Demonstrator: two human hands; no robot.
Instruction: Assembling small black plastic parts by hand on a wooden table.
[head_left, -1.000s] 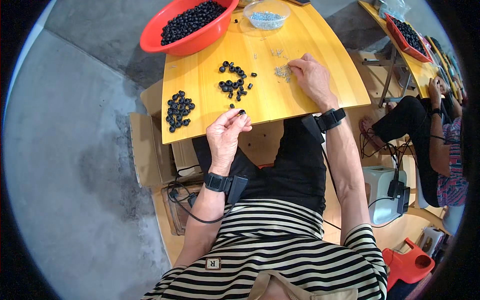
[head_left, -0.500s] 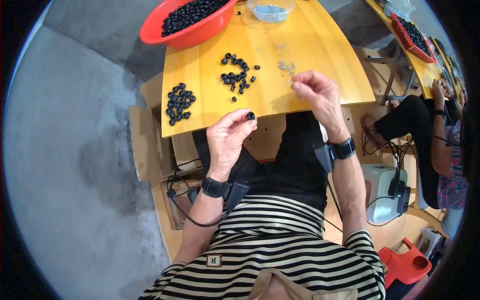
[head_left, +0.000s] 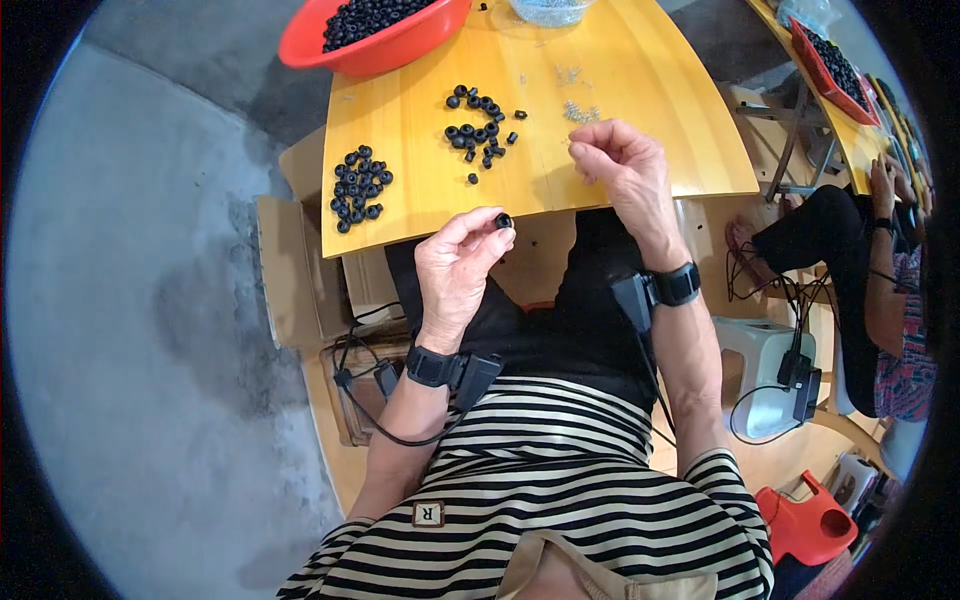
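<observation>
At the table's near edge, my left hand point(head_left: 458, 262) pinches a small round black plastic part point(head_left: 503, 220) with a hole in it, between thumb and forefinger. To its right and a little farther over the table, my right hand point(head_left: 628, 180) is closed in a pinch of thumb and forefinger. Whatever lies between those fingertips is too small to make out. Just beyond them lies a little heap of tiny silvery metal pieces point(head_left: 580, 112). Several loose black parts point(head_left: 480, 130) are scattered mid-table, and another cluster of black parts point(head_left: 357, 190) sits at the left edge.
A red basin point(head_left: 385, 50) full of black parts and a clear tub point(head_left: 550, 10) of small metal pieces stand at the far side of the yellow table point(head_left: 690, 130). Cardboard point(head_left: 290, 270) is at the left. Rightward, a person point(head_left: 840, 240) sits by another table with a red basket point(head_left: 830, 70).
The table and its contents sit slightly higher in the picture. My right fingertips have shifted a little left relative to the metal pieces. My left hand keeps its pinch on the black part.
</observation>
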